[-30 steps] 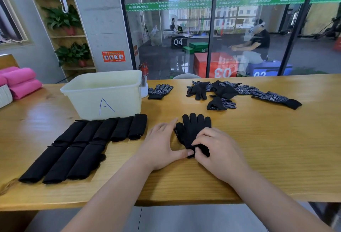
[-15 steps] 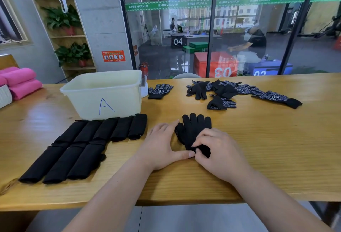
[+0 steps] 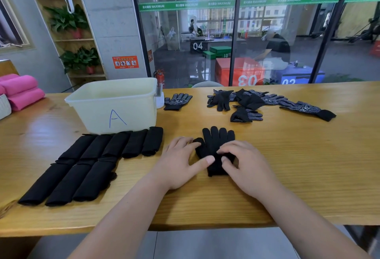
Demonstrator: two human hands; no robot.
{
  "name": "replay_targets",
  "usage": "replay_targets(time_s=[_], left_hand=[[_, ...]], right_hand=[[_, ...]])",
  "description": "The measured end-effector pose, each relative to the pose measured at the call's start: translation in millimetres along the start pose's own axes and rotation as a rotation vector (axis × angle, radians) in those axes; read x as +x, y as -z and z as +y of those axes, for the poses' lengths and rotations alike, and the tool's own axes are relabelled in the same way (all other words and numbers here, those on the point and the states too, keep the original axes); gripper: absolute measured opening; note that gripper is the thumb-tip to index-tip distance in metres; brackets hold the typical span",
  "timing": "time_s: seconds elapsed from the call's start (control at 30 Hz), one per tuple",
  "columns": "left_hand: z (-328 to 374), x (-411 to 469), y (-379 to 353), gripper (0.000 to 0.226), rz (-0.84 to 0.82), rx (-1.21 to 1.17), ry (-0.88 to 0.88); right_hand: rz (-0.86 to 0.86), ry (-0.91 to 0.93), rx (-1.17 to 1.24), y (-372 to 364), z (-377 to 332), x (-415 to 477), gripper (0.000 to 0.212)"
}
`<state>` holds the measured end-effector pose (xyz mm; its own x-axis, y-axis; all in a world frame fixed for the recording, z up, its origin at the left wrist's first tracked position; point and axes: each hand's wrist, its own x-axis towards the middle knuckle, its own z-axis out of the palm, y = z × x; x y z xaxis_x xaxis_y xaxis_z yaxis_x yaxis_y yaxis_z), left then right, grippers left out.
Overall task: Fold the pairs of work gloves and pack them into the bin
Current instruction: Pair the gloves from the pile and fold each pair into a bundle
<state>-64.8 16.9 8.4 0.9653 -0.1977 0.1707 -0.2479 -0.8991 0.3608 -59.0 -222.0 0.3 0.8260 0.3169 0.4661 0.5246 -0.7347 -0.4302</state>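
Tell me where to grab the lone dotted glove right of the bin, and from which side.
Best bet: pinch its cuff, coming from the near side. The dotted glove lies flat with the cuff toward you and its tips pointing away; the bin stands close on its left.

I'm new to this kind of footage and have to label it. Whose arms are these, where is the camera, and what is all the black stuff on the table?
No machine here: a person wears a camera on the head, looking down at their own bare arms. The left hand presses on a black glove lying on the wooden table; the right hand appears to pinch it near its cuff end. Left of them lie rows of folded gloves in front of a pale bin marked A. Further back are loose gloves in a heap, and one single glove beside the bin.
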Motion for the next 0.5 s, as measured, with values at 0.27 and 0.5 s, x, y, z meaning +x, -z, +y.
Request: replay_targets(time_s=[0.27,0.5], left_hand=[[4,1,-2,0.101,0.045,0.115,0.017],[4,1,-3,0.110,0.045,0.123,0.013]], right_hand=[[-0.062,-0.104,-0.206,6,-14,1,0.027],[-0.525,-0.079,-0.200,8,-17,46,0.065]])
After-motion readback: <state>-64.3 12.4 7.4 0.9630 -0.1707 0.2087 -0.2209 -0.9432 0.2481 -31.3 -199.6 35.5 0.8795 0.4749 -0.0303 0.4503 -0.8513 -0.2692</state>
